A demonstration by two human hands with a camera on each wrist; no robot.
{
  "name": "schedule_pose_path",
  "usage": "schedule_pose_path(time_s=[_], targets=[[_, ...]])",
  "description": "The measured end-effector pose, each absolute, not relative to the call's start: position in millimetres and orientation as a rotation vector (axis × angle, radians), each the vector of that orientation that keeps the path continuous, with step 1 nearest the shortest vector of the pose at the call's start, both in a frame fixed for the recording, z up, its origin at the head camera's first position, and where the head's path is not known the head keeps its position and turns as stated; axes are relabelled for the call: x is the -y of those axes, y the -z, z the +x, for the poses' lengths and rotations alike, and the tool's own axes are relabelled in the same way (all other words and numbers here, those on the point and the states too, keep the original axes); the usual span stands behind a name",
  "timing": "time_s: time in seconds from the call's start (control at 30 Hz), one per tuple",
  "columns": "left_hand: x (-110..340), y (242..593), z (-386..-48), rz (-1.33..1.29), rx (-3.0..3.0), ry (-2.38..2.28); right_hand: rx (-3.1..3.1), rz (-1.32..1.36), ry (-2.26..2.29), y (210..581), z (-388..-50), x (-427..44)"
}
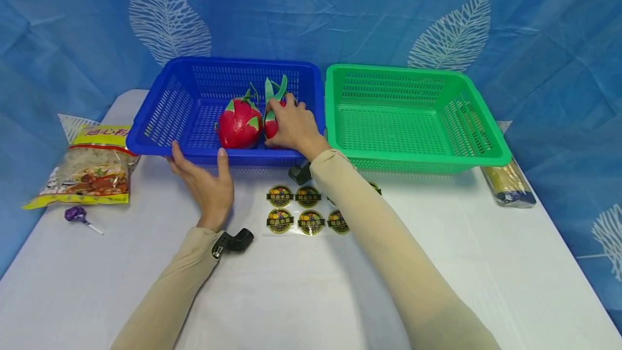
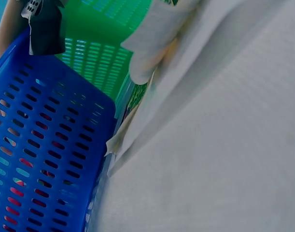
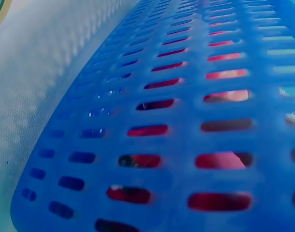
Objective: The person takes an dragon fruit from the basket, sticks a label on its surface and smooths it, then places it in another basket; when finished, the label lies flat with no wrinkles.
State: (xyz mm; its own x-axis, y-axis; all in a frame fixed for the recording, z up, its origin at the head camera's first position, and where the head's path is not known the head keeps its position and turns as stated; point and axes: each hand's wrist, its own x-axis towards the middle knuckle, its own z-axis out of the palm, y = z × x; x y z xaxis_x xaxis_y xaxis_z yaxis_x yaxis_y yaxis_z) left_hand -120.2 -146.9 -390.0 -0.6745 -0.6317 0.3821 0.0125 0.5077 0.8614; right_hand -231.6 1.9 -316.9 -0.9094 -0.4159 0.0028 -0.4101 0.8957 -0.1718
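Note:
Two red dragon fruits with green scales lie in the right part of the blue basket (image 1: 194, 151). Over the right-hand dragon fruit (image 1: 269, 127), my right hand (image 1: 295, 126) curls its fingers and grips it from above, covering much of it. The other dragon fruit (image 1: 239, 125) sits just to its left. My left hand (image 1: 208, 188) is at the basket's front rim, thumb and fingers spread, holding nothing; contact with the rim is hard to tell. In the right wrist view, red shows through the slots of the blue basket wall (image 3: 186, 116).
A green basket (image 1: 389, 156) adjoins the blue one on the right. Round fruit stickers (image 1: 279, 221) lie on a sheet in front, partly under my right forearm. At left are a food bag (image 1: 97, 172) and a purple lollipop (image 1: 76, 214); a packet (image 1: 510, 183) lies at right.

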Motion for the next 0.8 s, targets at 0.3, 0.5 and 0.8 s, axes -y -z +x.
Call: schedule_pose_path(time_s=[0.3,0.5,0.8], targets=[[146.0,391.0,-120.0,0.502,2.057,1.162,-3.051,-0.545,0.456,317.1,-231.8,-2.3],[146.6,390.7,-120.3,0.503,2.059,1.16,-3.09,-0.484,0.557,315.1,-231.8,-3.2],[147.0,390.3,-120.8,0.513,2.058,1.141,-3.117,-0.459,0.777,310.1,-230.7,-6.3]])
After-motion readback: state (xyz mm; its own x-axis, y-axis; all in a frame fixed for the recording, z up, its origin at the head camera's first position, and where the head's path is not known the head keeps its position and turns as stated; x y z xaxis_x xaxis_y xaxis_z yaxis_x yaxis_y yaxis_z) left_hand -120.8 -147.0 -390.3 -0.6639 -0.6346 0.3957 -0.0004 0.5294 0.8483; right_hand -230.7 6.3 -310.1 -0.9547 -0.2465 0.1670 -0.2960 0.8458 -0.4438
